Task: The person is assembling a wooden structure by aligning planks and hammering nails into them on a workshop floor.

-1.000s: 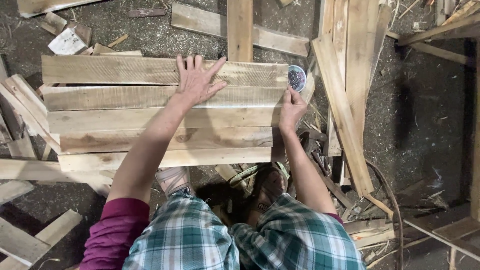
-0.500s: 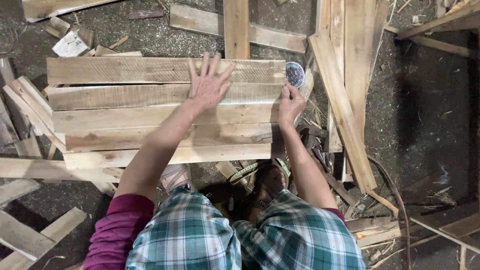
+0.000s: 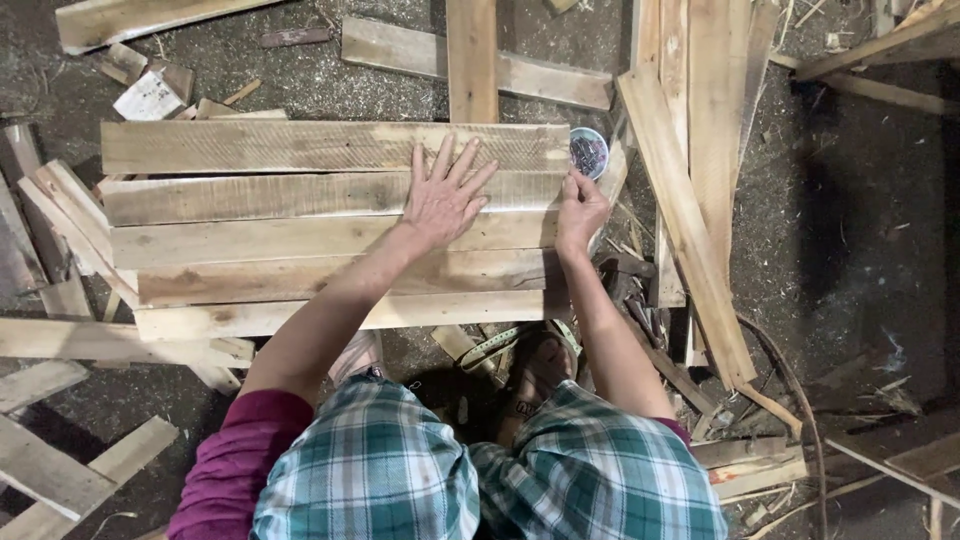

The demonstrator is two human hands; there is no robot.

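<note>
Several pale wooden planks (image 3: 300, 240) lie side by side on the ground in front of me. My left hand (image 3: 445, 195) lies flat on them, fingers spread, across the second and third planks. My right hand (image 3: 580, 208) rests at the planks' right end with its fingertips pinched together against the wood. Whether it holds anything small is not visible. Just above that hand sits a small round tin (image 3: 588, 152) full of dark nails.
Loose boards and offcuts lie all around: a long slanted board (image 3: 685, 220) to the right, an upright one (image 3: 472, 60) beyond the planks, and scraps (image 3: 60, 470) at the lower left. My knees in plaid cloth (image 3: 480, 470) fill the bottom. The ground is dark and littered.
My left hand has slid a little to the right and toward me over the planks. My right hand stays at the planks' right end, beside the tin.
</note>
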